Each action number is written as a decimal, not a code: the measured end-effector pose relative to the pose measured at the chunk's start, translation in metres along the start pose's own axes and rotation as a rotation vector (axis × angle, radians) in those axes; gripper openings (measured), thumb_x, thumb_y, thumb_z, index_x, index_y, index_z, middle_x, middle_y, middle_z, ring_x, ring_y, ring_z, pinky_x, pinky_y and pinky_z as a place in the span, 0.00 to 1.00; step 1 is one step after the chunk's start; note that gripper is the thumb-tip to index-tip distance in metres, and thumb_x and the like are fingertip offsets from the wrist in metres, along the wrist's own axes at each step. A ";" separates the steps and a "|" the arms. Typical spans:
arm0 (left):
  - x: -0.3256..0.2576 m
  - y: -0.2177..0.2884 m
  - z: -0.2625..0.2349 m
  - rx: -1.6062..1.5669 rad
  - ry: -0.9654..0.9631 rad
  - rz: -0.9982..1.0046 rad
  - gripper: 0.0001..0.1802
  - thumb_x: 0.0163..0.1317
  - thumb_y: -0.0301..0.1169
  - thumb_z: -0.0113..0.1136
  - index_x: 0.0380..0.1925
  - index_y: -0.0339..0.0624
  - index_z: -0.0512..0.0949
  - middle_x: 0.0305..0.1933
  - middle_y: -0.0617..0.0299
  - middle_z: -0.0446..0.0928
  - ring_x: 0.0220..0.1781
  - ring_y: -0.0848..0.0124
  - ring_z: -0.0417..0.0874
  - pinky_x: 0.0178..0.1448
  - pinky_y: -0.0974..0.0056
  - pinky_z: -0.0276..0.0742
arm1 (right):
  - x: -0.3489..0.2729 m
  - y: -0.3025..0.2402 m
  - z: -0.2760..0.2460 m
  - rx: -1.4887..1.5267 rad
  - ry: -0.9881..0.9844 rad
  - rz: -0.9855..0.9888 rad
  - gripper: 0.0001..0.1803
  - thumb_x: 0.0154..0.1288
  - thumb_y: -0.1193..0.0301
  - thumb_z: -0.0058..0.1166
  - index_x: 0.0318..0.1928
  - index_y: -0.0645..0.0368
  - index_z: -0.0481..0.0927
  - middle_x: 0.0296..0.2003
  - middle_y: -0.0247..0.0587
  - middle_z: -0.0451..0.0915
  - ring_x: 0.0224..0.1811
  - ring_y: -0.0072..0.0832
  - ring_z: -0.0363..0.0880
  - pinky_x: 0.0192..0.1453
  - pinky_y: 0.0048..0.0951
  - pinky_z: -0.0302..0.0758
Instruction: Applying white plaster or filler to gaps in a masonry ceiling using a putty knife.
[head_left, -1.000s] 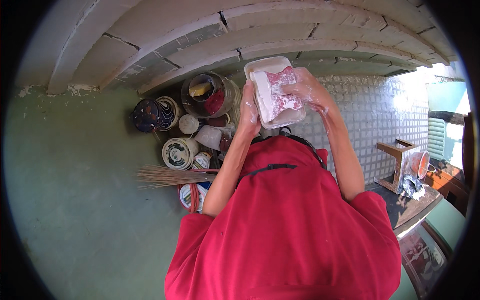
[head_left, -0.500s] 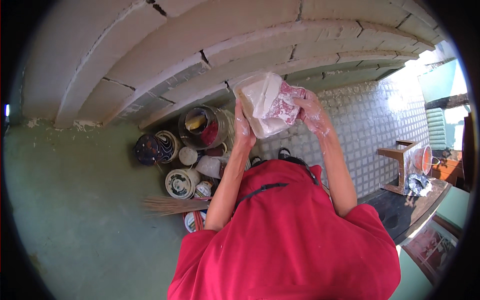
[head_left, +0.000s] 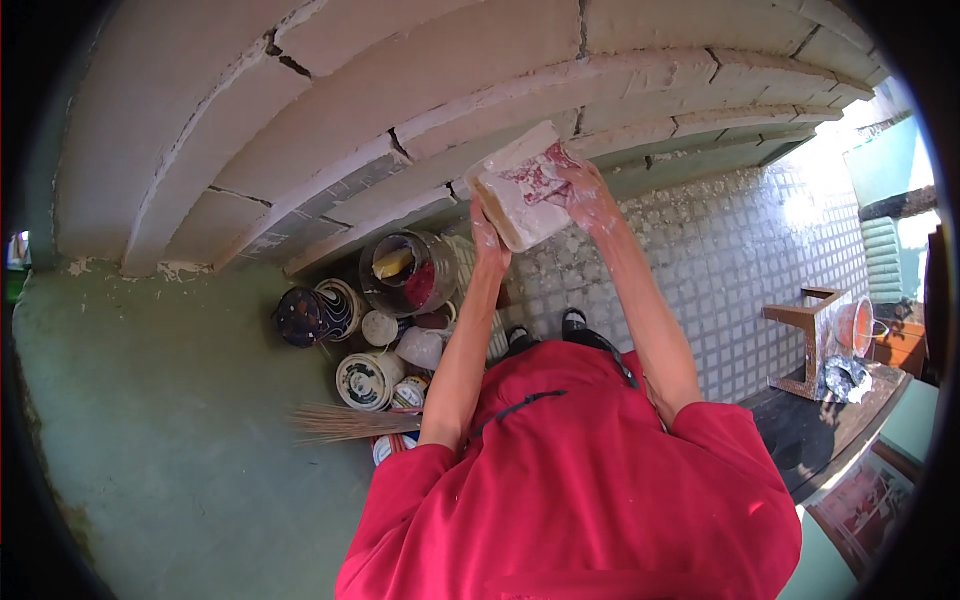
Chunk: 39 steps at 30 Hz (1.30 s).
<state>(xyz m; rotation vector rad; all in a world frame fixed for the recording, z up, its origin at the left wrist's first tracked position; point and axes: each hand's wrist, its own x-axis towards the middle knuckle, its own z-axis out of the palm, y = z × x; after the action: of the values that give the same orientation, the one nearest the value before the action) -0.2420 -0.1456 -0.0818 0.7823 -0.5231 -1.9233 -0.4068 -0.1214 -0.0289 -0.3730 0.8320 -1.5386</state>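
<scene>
My left hand (head_left: 488, 240) is closed on the near left side of a whitish rectangular plastic tub (head_left: 492, 212), held tilted in front of the wall. White paste smears the tub. My right hand (head_left: 592, 200), streaked with white, grips a flat red piece (head_left: 535, 182) coated with the same white paste. That piece lies over the tub's upper right part. Its exact kind is hard to tell, and my fingers hide its right end.
Ahead rises a block wall (head_left: 480, 100) with ledges and dark joints. At left stand several paint buckets (head_left: 367, 380), a clear tub (head_left: 440, 265) and a twig broom (head_left: 350, 421). A brown stool (head_left: 805, 320) and orange bucket (head_left: 855, 325) stand at right on the tiled floor (head_left: 690, 270).
My right hand has moved left with the red piece, farther over the tub. The tub is tilted differently, and the view has shifted slightly.
</scene>
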 end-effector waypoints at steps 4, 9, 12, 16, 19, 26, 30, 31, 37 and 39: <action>0.011 -0.002 0.004 -0.008 0.006 -0.011 0.36 0.69 0.58 0.39 0.68 0.45 0.58 0.67 0.59 0.67 0.66 0.62 0.69 0.70 0.57 0.65 | 0.024 0.006 0.002 0.134 0.017 -0.018 0.16 0.62 0.81 0.48 0.51 0.68 0.74 0.43 0.47 0.81 0.43 0.36 0.83 0.47 0.38 0.84; 0.021 -0.006 0.006 0.033 0.076 -0.022 0.36 0.69 0.57 0.40 0.68 0.45 0.59 0.66 0.60 0.68 0.65 0.63 0.70 0.69 0.58 0.66 | 0.041 0.014 -0.001 0.202 0.054 0.021 0.17 0.63 0.82 0.48 0.53 0.68 0.73 0.47 0.48 0.80 0.46 0.38 0.82 0.51 0.39 0.83; 0.032 -0.009 0.002 0.024 0.060 0.001 0.36 0.69 0.58 0.40 0.67 0.45 0.60 0.64 0.61 0.69 0.64 0.64 0.71 0.68 0.59 0.67 | 0.044 0.021 0.005 0.229 0.066 -0.025 0.16 0.62 0.82 0.49 0.52 0.67 0.74 0.47 0.47 0.80 0.46 0.38 0.83 0.51 0.38 0.83; 0.034 -0.014 0.007 0.033 0.129 0.001 0.35 0.69 0.57 0.40 0.66 0.45 0.62 0.61 0.62 0.71 0.62 0.65 0.72 0.66 0.60 0.68 | 0.046 0.020 0.004 0.190 0.127 -0.079 0.16 0.61 0.82 0.49 0.50 0.65 0.76 0.45 0.45 0.81 0.46 0.36 0.82 0.49 0.39 0.83; 0.036 -0.014 0.007 0.006 0.134 -0.018 0.32 0.69 0.56 0.41 0.64 0.46 0.64 0.59 0.63 0.72 0.60 0.66 0.74 0.64 0.60 0.70 | 0.050 0.021 0.005 0.187 0.106 -0.090 0.15 0.61 0.81 0.49 0.50 0.64 0.76 0.44 0.44 0.81 0.45 0.37 0.83 0.49 0.40 0.83; 0.038 -0.018 0.001 0.015 0.167 -0.034 0.32 0.69 0.56 0.40 0.63 0.46 0.65 0.57 0.62 0.73 0.57 0.65 0.75 0.61 0.60 0.72 | 0.062 0.004 0.023 0.131 0.015 -0.114 0.11 0.62 0.79 0.50 0.45 0.69 0.76 0.40 0.47 0.81 0.40 0.39 0.83 0.47 0.41 0.83; 0.031 -0.019 0.014 0.020 0.138 -0.046 0.33 0.69 0.57 0.41 0.64 0.46 0.64 0.58 0.62 0.73 0.58 0.65 0.75 0.62 0.60 0.72 | 0.070 -0.021 0.035 0.059 0.095 -0.101 0.08 0.61 0.79 0.50 0.41 0.66 0.76 0.36 0.44 0.80 0.38 0.38 0.83 0.41 0.40 0.84; 0.031 -0.018 0.020 0.020 0.132 -0.049 0.33 0.69 0.57 0.41 0.64 0.46 0.64 0.58 0.62 0.73 0.58 0.65 0.75 0.62 0.60 0.72 | 0.073 -0.027 0.031 0.077 0.068 -0.136 0.08 0.61 0.78 0.50 0.41 0.67 0.76 0.36 0.46 0.80 0.38 0.40 0.84 0.42 0.40 0.84; 0.026 -0.015 0.004 -0.037 0.093 -0.057 0.34 0.68 0.58 0.42 0.64 0.45 0.64 0.59 0.61 0.72 0.59 0.65 0.75 0.62 0.59 0.72 | 0.030 -0.040 0.039 0.060 -0.052 -0.125 0.10 0.62 0.78 0.50 0.43 0.71 0.74 0.39 0.51 0.80 0.40 0.42 0.84 0.46 0.41 0.84; 0.024 -0.017 0.009 0.007 0.112 -0.048 0.34 0.68 0.58 0.41 0.64 0.45 0.64 0.59 0.61 0.72 0.60 0.65 0.75 0.63 0.59 0.72 | 0.028 -0.037 0.026 0.047 -0.071 -0.157 0.13 0.62 0.77 0.51 0.46 0.73 0.74 0.40 0.53 0.80 0.42 0.42 0.84 0.49 0.42 0.84</action>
<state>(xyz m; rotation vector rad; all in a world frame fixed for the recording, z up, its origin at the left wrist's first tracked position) -0.2667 -0.1590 -0.0941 0.9083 -0.4460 -1.9095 -0.4208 -0.1578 0.0083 -0.4647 0.7231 -1.6773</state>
